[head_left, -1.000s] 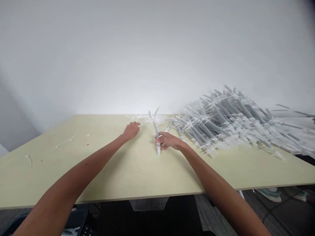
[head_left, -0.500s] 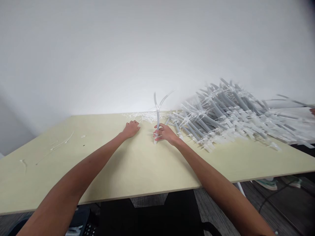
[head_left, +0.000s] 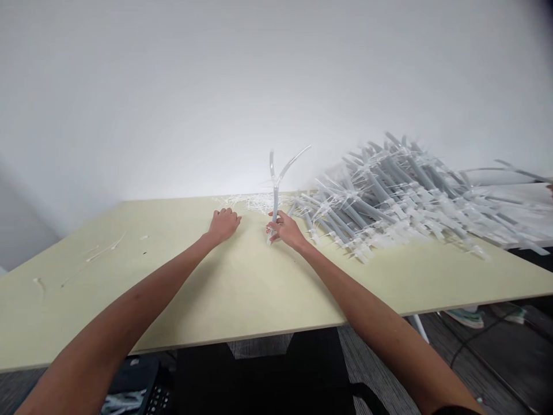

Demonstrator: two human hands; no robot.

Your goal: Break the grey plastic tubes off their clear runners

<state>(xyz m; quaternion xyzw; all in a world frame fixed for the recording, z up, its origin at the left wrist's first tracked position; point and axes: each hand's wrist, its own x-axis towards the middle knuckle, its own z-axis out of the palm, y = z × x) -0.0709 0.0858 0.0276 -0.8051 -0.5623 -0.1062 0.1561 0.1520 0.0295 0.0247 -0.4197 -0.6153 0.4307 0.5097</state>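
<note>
My right hand [head_left: 288,230] is closed round the lower end of a Y-shaped clear tube [head_left: 275,199]. The tube stands upright, its two thin branches spreading at the top and a white end piece showing below my fingers. To the left, my left hand [head_left: 223,225] rests low over the table, knuckles up and fingers curled. Whatever may be under those fingers is hidden. Just beyond both hands lies a scatter of thin white strips [head_left: 254,202], which look like cable ties.
A large heap of similar grey tubes [head_left: 380,196] with white ends covers the right of the table [head_left: 259,300]. Loose ties [head_left: 103,252] lie at the left. A dark crate [head_left: 142,386] stands under the front edge. Another person's hand [head_left: 550,187] shows at the far right.
The tube in my right hand has risen slightly in view, and its branches look sharper. My left hand has shifted a little left. The whole view has tilted slightly.
</note>
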